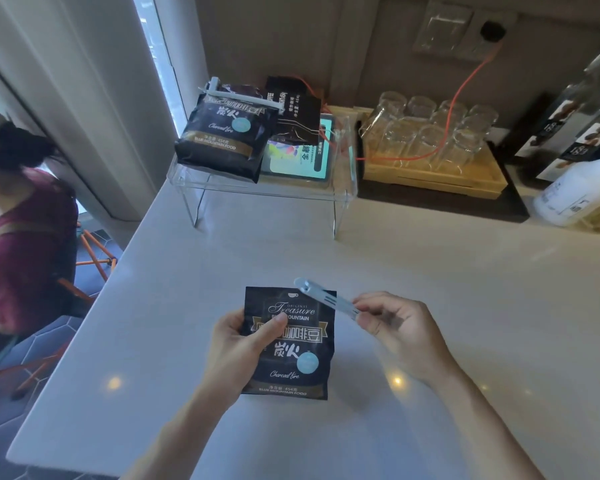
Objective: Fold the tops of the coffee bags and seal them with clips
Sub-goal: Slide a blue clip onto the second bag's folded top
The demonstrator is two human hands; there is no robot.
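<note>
Left grip [245, 341] clasps coffee bag [288, 344]; right grip [388, 320] pinches clip [326, 297].

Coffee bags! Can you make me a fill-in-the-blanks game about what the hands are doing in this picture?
1. The left hand holds a black coffee bag standing on the white ____.
2. The right hand holds a long pale ____ near the bag's top.
3. The top of the held bag is not yet ____.
4. Another coffee bag, already clipped shut, sits on the clear ____.

Missing words: counter; clip; folded; shelf
</note>
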